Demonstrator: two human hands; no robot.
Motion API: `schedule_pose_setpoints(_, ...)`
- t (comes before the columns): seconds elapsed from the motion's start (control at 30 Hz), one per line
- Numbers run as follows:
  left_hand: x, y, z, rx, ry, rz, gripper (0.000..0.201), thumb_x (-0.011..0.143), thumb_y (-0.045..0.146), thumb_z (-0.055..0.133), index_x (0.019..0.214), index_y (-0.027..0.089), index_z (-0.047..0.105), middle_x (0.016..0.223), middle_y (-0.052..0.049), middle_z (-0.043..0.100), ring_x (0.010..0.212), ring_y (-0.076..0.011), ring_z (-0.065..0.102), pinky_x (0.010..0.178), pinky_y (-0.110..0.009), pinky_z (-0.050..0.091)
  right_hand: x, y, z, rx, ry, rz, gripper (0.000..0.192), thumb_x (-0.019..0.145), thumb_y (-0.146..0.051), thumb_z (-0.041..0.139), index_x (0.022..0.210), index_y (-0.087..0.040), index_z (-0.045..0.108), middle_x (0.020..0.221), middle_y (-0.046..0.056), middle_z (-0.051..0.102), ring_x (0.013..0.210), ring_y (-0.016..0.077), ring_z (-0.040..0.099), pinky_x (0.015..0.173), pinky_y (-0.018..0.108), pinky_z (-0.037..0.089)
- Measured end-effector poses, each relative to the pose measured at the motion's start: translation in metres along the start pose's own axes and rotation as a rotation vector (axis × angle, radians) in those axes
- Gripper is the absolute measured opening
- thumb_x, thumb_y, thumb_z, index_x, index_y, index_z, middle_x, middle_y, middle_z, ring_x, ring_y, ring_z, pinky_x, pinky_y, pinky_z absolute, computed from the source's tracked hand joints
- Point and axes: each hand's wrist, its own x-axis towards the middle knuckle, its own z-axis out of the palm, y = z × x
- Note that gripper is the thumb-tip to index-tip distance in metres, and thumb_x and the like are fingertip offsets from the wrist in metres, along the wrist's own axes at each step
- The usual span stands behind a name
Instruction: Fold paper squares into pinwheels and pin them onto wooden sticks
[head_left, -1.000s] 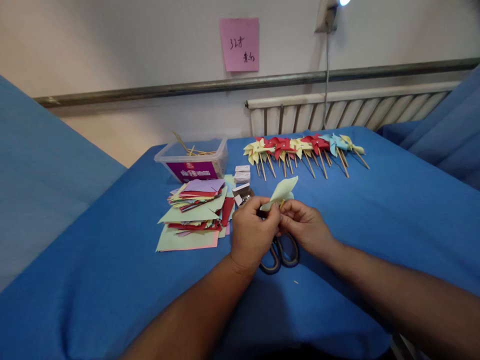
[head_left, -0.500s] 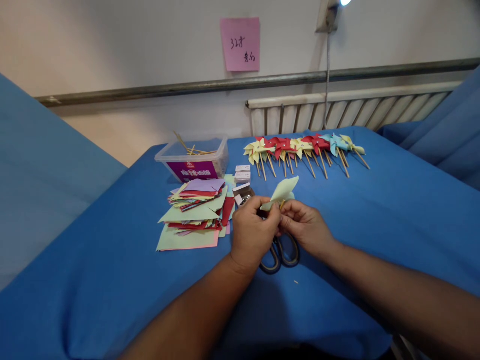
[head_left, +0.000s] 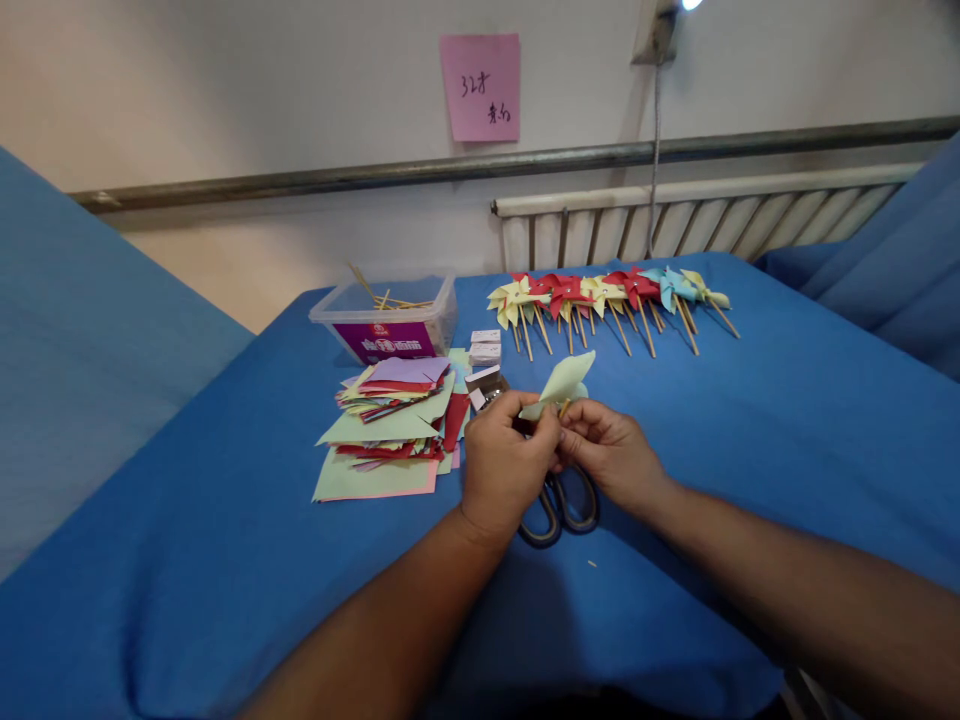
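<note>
A blue cloth covers the worktop (head_left: 225,560), which runs back to a pale wall with a pink note (head_left: 480,87) stuck above a metal rail and a white radiator (head_left: 675,215).

Over the middle of the cloth, the fingers of the left hand (head_left: 504,462) and of the right hand (head_left: 609,452) meet tip to tip, pinched shut on a pale green folded paper (head_left: 561,384) that stands up just above them. A short piece of wooden stick seems to show at the pinch, though it is too small to be sure. The paper is thin, light and easily creased; it looks best held low, near the folds where the layers gather, with gentle pressure so the flaps do not crush or tear.

Directly beneath the hands lie scissors (head_left: 559,508) with dark handles, flat on the cloth. Just left of the left hand sits a loose stack of coloured paper squares (head_left: 390,425), green, red, yellow and lilac. Behind that stands a clear plastic tub (head_left: 386,318) holding wooden sticks, with small white boxes (head_left: 485,347) beside it. Farther back a row of finished pinwheels (head_left: 600,295) in yellow, red and light blue lies with sticks pointing toward the person.
</note>
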Motion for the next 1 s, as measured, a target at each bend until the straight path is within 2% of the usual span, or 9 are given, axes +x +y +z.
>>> schedule_pose_setpoints(1.0,-0.0001,0.0021,-0.0013,-0.016,-0.014,-0.047,0.008,0.075,0.026,0.064,0.071,0.019,0.066,0.063,0.003,0.064,0.058,-0.0125,0.058,0.060,-0.024,0.044,-0.0003,-0.0021,0.0009,-0.004,0.007,0.029,0.036,0.066,-0.046,0.080,0.068,-0.020,0.055,0.056,-0.005,0.062,0.049,0.0091,0.058,0.052,0.023,0.052)
